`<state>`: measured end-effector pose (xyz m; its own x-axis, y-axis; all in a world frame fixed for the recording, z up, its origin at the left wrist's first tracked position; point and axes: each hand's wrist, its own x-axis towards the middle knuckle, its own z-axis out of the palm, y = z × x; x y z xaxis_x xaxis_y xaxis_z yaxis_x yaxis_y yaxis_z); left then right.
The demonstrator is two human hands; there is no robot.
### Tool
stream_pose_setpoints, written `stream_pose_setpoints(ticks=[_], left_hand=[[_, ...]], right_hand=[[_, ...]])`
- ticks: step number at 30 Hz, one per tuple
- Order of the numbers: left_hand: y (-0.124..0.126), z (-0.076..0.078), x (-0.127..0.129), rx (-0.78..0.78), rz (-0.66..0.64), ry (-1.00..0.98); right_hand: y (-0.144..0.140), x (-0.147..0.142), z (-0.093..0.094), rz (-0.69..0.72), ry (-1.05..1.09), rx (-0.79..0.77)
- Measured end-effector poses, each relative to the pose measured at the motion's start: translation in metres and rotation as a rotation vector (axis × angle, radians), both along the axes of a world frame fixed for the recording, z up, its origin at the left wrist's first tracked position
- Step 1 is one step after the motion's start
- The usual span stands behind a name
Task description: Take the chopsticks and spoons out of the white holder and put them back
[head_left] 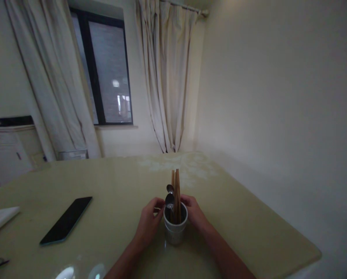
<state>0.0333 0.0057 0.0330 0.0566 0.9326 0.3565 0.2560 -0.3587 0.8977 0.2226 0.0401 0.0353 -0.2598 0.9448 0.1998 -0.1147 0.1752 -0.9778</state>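
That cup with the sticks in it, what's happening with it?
A person has both hands around a white cup on the table. The left hand is on one side of it, the right hand on the other. Chopsticks and two spoons stand in it. A dark phone lies flat further left.

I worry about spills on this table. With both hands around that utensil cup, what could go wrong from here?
1. The wooden chopsticks and two metal spoons stand tall above the white cup, so it looks top-heavy; a push from the left hand or right hand might tip it.
2. The glossy table may let the cup slide.
3. Falling utensils could strike the phone lying to the left.
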Motion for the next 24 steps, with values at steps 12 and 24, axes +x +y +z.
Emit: stream_pose_setpoints(ticks=[12,24], left_hand=[[-0.019,-0.001,-0.002,0.02,-0.338,-0.104],[-0.025,0.01,0.013,-0.114,-0.327,-0.097]], right_hand=[[0.009,0.057,0.021,-0.948,0.297,0.256],[-0.036,0.026,0.034,-0.461,-0.124,0.717]])
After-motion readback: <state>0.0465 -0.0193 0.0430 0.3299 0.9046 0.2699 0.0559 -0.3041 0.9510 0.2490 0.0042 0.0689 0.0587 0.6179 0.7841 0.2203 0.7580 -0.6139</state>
